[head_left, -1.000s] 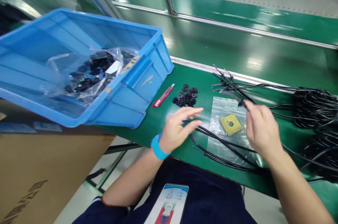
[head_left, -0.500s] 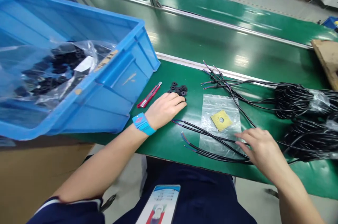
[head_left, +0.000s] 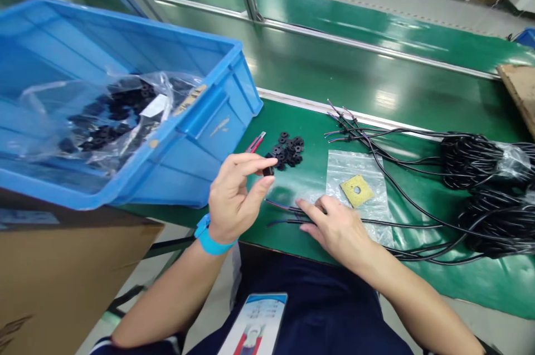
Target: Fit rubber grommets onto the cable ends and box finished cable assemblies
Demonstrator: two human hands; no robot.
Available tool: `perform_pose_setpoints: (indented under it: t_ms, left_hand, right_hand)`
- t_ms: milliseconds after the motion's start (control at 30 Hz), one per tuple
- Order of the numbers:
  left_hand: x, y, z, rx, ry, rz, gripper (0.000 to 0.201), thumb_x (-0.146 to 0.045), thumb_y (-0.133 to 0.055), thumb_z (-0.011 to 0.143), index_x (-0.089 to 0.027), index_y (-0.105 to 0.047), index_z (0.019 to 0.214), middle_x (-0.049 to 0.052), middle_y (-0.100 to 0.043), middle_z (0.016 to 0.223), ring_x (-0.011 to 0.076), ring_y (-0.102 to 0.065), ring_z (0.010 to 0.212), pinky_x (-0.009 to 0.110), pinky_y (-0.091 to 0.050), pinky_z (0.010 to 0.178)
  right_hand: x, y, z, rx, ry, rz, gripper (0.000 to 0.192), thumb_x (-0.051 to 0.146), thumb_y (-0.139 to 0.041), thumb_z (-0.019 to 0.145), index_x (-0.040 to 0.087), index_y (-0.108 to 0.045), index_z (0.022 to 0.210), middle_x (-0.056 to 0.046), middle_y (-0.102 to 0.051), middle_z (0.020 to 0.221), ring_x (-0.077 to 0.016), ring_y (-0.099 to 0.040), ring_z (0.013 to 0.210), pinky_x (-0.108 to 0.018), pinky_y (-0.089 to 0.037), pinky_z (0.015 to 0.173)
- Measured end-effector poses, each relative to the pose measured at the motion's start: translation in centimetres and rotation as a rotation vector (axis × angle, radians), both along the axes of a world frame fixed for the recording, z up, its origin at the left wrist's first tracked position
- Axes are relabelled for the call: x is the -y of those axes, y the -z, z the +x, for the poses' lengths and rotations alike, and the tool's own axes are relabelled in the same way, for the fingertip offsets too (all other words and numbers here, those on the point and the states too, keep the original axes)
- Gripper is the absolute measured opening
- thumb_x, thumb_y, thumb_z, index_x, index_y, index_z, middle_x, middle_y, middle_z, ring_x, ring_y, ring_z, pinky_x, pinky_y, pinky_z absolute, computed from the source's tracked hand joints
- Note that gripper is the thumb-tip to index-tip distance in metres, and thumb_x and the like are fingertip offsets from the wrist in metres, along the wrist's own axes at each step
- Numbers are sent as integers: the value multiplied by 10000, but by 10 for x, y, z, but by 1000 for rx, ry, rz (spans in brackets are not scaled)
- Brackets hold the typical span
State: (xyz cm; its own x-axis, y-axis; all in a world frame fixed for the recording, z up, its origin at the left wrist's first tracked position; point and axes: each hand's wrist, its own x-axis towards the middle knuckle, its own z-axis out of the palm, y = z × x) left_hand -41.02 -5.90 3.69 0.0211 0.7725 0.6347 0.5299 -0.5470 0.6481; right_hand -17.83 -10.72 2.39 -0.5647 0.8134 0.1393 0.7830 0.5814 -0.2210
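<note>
Above the green bench (head_left: 301,182), the left hand (head_left: 234,199) is pinching a small black rubber ring (head_left: 268,170) between thumb and fingertips. Just beyond it, a loose pile of matching black rings (head_left: 289,150) is lying beside a red utility knife (head_left: 256,143). The right hand (head_left: 338,227) is pressing flat, fingers spread, on thin black cables (head_left: 376,222) crossing a clear plastic bag (head_left: 360,176) with a square yellow pad (head_left: 356,190). Coiled cable bundles (head_left: 485,165) are sitting right; a blue plastic crate (head_left: 200,137) is sitting left.
</note>
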Motion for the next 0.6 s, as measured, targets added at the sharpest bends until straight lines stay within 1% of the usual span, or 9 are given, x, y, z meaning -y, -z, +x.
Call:
perform_pose_setpoints:
  t_ms: [67,100,167,267,300,333,400,500,600]
  left_hand:
    - [5,2,-6,33,-8,-14,275,-169,-701,916,-256,-730,1175,26,-671,1069,151,-655,930,272,-550,828]
    - [8,4,-8,56,-1,-27,277,-160,-704,912,-256,-732,1171,24,-676,1073,141,-658,915,262,-555,812]
    - [13,8,-10,116,20,-65,280,-141,-709,904,-256,-733,1159,16,-688,1081,124,-668,876,251,-569,793]
    - [18,13,-8,196,46,-127,274,-131,-720,892,-252,-732,1138,7,-708,1085,112,-692,823,245,-590,758]
    - [20,15,-7,211,55,-146,268,-134,-725,889,-251,-732,1130,4,-712,1084,112,-699,813,243,-595,746]
    - [21,16,-5,219,66,-165,264,-137,-729,886,-251,-733,1124,2,-715,1083,112,-705,806,242,-598,737]
    - [22,18,0,226,95,-199,264,-138,-732,884,-254,-732,1121,-3,-715,1079,114,-713,803,243,-602,734]
    - [23,23,7,207,146,-231,269,-136,-727,888,-255,-730,1129,1,-710,1082,115,-711,815,252,-602,772]
    - [24,29,18,111,268,-287,246,-144,-708,909,-239,-724,1135,21,-717,1075,128,-712,877,254,-591,833]
  right_hand:
    - [-2,0,-2,20,40,114,419,300,-552,1021,302,-531,1439,-35,-630,953,-167,-601,793,-265,-415,584]
    - [-1,-1,4,37,82,176,411,227,-520,1026,289,-546,1432,-39,-636,956,-162,-593,802,-262,-408,594]
    - [4,-3,30,95,213,326,413,115,-512,1000,246,-596,1383,-46,-649,955,-152,-580,811,-254,-396,611]
    - [19,-10,74,203,406,598,386,93,-640,932,209,-653,1300,-23,-642,856,-133,-543,743,-251,-372,603]
    - [24,-12,84,245,434,667,391,100,-684,908,202,-662,1285,-12,-634,816,-131,-527,717,-255,-367,602]
    - [29,-14,92,290,437,703,392,103,-711,890,192,-669,1269,-3,-625,781,-133,-515,701,-262,-365,609]
    - [37,-14,100,375,398,667,350,102,-708,892,177,-682,1233,2,-615,742,-141,-511,701,-276,-373,650]
    - [43,-8,99,441,340,519,262,116,-644,941,173,-688,1193,-4,-620,745,-149,-526,722,-298,-377,709]
    - [41,-3,97,439,302,414,240,107,-582,968,169,-681,1178,-20,-658,832,-155,-537,748,-303,-379,719]
